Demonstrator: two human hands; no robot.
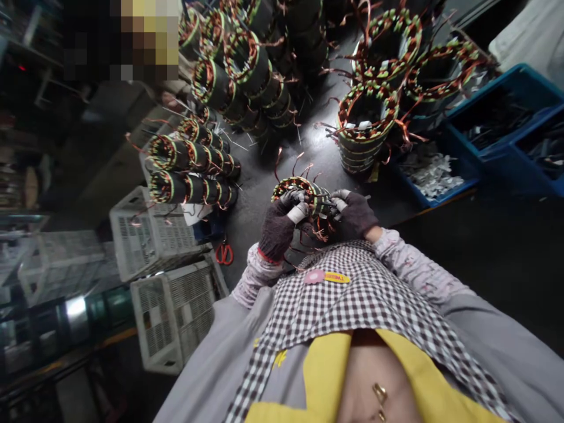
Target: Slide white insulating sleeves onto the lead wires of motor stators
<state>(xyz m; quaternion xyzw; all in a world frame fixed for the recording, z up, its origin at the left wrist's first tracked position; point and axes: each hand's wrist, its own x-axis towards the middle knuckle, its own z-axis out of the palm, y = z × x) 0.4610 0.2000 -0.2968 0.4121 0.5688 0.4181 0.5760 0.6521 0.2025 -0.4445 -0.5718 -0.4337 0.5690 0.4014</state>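
Note:
A round stator [301,191] with copper windings and loose wire ends rests on the dark table close to my chest. My left hand [281,222], in a dark glove with white-taped fingertips, is closed on its left rim. On the stator's right side my right hand [353,212], gloved the same way, presses its fingers closed into the windings. Thin copper leads stick up between both hands.
Several wound stators lie stacked in rows [194,170] and piles [247,70] at the back; three larger ones [366,120] stand right of centre. Red scissors [224,253] lie left of my hands. White crates [152,235] stand left, blue bins [506,123] right. Another person sits far left.

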